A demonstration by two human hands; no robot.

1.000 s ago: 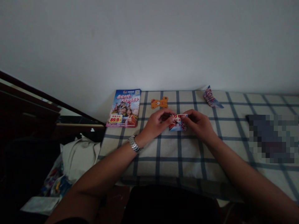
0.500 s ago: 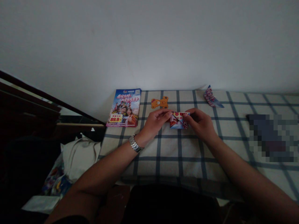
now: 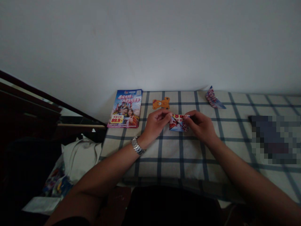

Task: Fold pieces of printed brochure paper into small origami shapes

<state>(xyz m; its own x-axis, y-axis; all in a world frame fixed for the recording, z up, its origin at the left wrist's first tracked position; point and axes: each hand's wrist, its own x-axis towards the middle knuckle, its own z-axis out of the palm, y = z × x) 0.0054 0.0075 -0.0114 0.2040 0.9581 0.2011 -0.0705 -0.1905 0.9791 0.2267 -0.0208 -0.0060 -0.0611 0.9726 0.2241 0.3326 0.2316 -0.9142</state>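
Head camera: a small folded printed paper (image 3: 178, 123) was held between both hands near the middle of the checked tablecloth (image 3: 188, 157). Its left edge was pinched by the left hand (image 3: 155, 123) and its right edge by the right hand (image 3: 200, 125), with the fingers of both curled shut on it. Whether it rested on the cloth could not be told. An orange bear cutout (image 3: 161, 103) was seen just beyond the left hand. A colourful flyer (image 3: 125, 108) was laid at the cloth's left edge, and a second folded paper (image 3: 213, 98) was propped well apart by the wall.
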